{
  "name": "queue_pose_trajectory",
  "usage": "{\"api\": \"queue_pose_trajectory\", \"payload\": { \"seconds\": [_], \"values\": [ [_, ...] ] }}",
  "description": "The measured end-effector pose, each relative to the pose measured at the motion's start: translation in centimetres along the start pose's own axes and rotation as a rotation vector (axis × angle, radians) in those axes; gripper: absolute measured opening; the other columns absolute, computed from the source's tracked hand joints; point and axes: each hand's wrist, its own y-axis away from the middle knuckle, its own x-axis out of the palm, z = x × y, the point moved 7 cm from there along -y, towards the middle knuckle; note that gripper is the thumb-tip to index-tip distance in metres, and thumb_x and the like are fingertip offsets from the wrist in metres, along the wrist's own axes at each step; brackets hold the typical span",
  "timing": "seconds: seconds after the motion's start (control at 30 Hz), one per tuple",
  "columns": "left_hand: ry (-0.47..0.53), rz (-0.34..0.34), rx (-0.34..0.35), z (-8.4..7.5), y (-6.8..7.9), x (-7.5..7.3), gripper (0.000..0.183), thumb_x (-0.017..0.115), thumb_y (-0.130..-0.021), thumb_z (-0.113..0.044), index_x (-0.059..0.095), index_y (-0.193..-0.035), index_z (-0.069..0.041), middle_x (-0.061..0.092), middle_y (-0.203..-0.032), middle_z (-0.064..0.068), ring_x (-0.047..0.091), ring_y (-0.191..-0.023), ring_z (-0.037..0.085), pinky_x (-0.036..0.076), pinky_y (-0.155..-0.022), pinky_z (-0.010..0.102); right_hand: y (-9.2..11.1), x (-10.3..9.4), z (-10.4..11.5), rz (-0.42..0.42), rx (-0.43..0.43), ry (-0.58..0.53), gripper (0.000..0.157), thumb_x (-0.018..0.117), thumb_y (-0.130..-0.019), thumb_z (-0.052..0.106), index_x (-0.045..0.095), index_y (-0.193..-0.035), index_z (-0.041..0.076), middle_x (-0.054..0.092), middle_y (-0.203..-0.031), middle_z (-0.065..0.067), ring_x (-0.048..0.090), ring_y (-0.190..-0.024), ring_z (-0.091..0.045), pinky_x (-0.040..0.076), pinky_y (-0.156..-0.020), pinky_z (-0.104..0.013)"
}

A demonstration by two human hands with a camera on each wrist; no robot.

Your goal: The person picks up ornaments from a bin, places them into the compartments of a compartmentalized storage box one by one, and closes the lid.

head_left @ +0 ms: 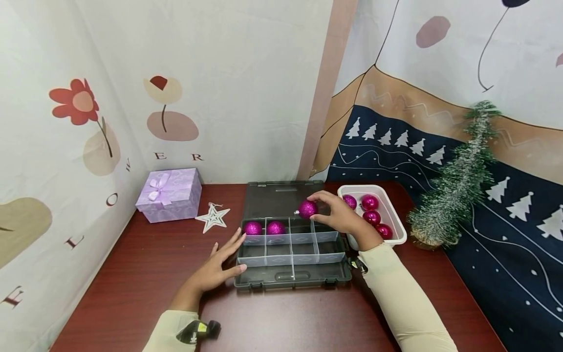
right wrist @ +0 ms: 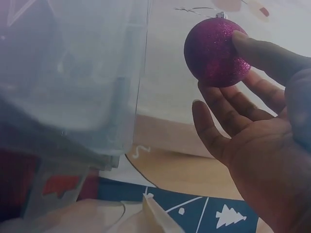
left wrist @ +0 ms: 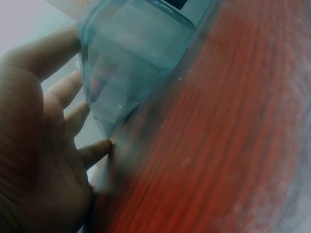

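A glittery magenta Christmas bauble (head_left: 308,209) is pinched between the thumb and fingers of my right hand (head_left: 336,213), above the back row of a divided plastic box. In the right wrist view the bauble (right wrist: 214,53) shows its silver cap and a thin loop. The dark see-through box (head_left: 268,273) lies with its lid (head_left: 281,199) folded back. Two glitter baubles (head_left: 275,228) sit in separate back-left compartments. My left hand (head_left: 213,269) rests against the box's left side, fingers spread; the left wrist view shows these fingers (left wrist: 65,92) at the box wall.
A white tub (head_left: 398,222) with several magenta baubles (head_left: 371,216) stands right of the box. Farther right is a small frosted tree (head_left: 462,190). At the left are a white star (head_left: 213,217) and a lilac gift box (head_left: 171,195). Printed cloth hangs behind the table.
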Motion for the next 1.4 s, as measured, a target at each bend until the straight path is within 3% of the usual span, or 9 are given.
{"api": "queue_pose_trajectory", "payload": {
  "seconds": [0.3, 0.6, 0.8, 1.17, 1.4],
  "values": [
    [0.01, 0.009, -0.006, 0.0, 0.0, -0.1, 0.087, 0.076, -0.101, -0.033, 0.031, -0.174, -0.017, 0.016, -0.185, 0.014, 0.023, -0.166, 0.052, -0.008, -0.122, 0.089, -0.4, 0.4, 0.1, 0.013, -0.004, 0.021, 0.047, 0.087, -0.092, 0.004, 0.067, -0.135, 0.002, 0.07, -0.136, -0.019, 0.071, -0.119, -0.035, 0.059, -0.111, -0.056],
    [0.014, 0.006, -0.011, 0.0, 0.0, -0.1, 0.087, 0.076, -0.101, -0.033, 0.032, -0.174, -0.018, 0.016, -0.185, 0.014, 0.023, -0.166, 0.053, -0.007, -0.123, 0.089, -0.5, 0.8, 0.0, 0.037, -0.023, 0.002, 0.045, 0.087, -0.09, 0.001, 0.069, -0.131, 0.003, 0.072, -0.132, -0.018, 0.067, -0.118, -0.034, 0.055, -0.111, -0.064],
    [0.008, 0.009, -0.013, 0.2, -0.1, 0.0, 0.087, 0.076, -0.101, -0.034, 0.031, -0.174, -0.018, 0.015, -0.185, 0.013, 0.023, -0.166, 0.053, -0.007, -0.123, 0.088, -0.5, 1.0, 0.1, 0.073, -0.021, -0.035, 0.042, 0.088, -0.089, 0.0, 0.072, -0.129, 0.003, 0.072, -0.13, -0.019, 0.067, -0.118, -0.034, 0.059, -0.108, -0.062],
    [0.002, 0.0, -0.006, 0.2, 0.0, 0.1, 0.088, 0.077, -0.101, -0.034, 0.031, -0.174, -0.017, 0.016, -0.185, 0.016, 0.023, -0.165, 0.054, -0.007, -0.121, 0.09, -0.8, 1.7, -0.4, 0.13, 0.011, -0.055, 0.039, 0.086, -0.093, 0.003, 0.074, -0.13, 0.005, 0.072, -0.133, -0.017, 0.07, -0.12, -0.033, 0.061, -0.109, -0.056],
    [0.008, 0.001, 0.002, 0.2, -0.1, 0.1, 0.089, 0.077, -0.1, -0.033, 0.031, -0.174, -0.018, 0.016, -0.184, 0.017, 0.023, -0.166, 0.054, -0.007, -0.121, 0.09, -0.9, 2.2, -0.4, 0.167, 0.021, -0.075, 0.038, 0.083, -0.094, 0.0, 0.074, -0.13, 0.004, 0.071, -0.134, -0.018, 0.068, -0.123, -0.036, 0.059, -0.111, -0.06]
  ]
}}
